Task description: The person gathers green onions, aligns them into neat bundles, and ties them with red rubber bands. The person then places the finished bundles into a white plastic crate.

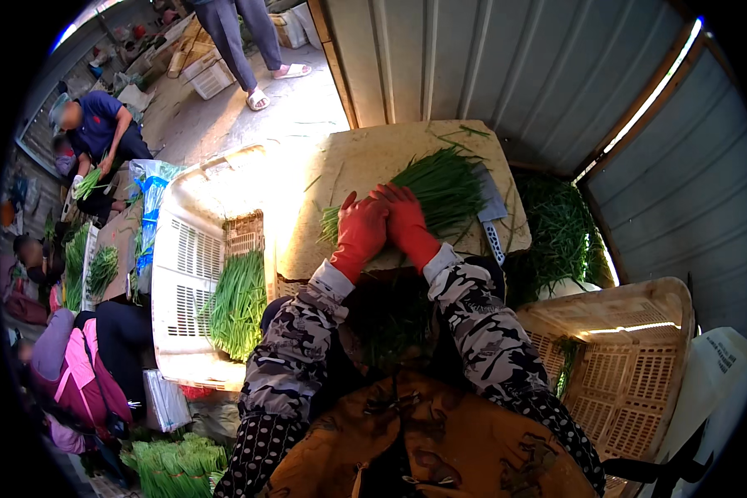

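A loose bunch of long green leaves, which look like Chinese chives (445, 190), lies across a pale cutting board (299, 249). My left hand (362, 231), in a red rubber glove, is curled over the bunch near its paler stem ends. Close against it, my right hand (404, 215), also gloved in red, grips the middle of the bunch. The fingers of both hands meet on top of the leaves, and their undersides are hidden. Right of the leaf tips rests a cleaver (490, 205), its patterned handle toward me.
Left of the board, a white plastic crate (193, 249) holds more greens (239, 305). Dark leaves (554, 230) are heaped at the right by a corrugated metal wall (473, 62). Another crate (629, 367) stands near my right arm. Several people are at the left and back.
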A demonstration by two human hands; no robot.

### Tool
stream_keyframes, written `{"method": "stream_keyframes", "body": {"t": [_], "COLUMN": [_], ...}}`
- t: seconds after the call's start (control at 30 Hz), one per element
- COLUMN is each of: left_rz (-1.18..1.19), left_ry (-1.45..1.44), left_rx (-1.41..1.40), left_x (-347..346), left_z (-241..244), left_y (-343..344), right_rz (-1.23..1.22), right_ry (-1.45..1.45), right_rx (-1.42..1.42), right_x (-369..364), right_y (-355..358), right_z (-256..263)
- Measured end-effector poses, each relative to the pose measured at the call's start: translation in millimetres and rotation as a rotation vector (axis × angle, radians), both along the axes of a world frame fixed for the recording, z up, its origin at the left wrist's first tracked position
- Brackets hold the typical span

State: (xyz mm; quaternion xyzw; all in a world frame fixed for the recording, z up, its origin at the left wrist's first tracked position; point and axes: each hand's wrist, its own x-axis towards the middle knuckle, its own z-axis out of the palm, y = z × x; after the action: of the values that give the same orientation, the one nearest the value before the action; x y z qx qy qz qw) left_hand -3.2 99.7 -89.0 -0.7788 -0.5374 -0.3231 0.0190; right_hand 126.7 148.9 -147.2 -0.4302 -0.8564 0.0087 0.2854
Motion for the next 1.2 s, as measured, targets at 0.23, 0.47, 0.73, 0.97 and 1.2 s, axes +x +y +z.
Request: {"method": "stream_keyframes", "body": {"t": [0.23, 0.47, 0.73, 0.97, 1.2], "left_rz": [0.068, 0.02, 0.237, 0.134, 0.18], "left_ry": [-0.372, -0.451, 0.021, 0.164, 0.057], "left_rx": [0.102, 0.067, -0.686, -0.892, -0.678], "left_x": [7.2, 4.5, -56.8, -41.1, -31.4], "left_z": [16.6, 9.0, 38.2, 35.5, 40.6], "left_y": [-12.7, -12.4, 0.6, -27.9, -23.7], "right_rz": [0.03, 0.055, 0.048, 0.129, 0.225], "right_ry": [0.251, 0.368, 0.652, 0.773, 0.936], "right_rx": [0.085, -0.552, -1.082, -1.171, -1.148], "right_x": [6.0, 14.4, 15.0, 16.3, 2.2], "right_y": [-3.4, -31.2, -32.9, -40.9, -36.8], "right_z": [25.1, 56.5, 63.7, 56.1, 64.1]}}
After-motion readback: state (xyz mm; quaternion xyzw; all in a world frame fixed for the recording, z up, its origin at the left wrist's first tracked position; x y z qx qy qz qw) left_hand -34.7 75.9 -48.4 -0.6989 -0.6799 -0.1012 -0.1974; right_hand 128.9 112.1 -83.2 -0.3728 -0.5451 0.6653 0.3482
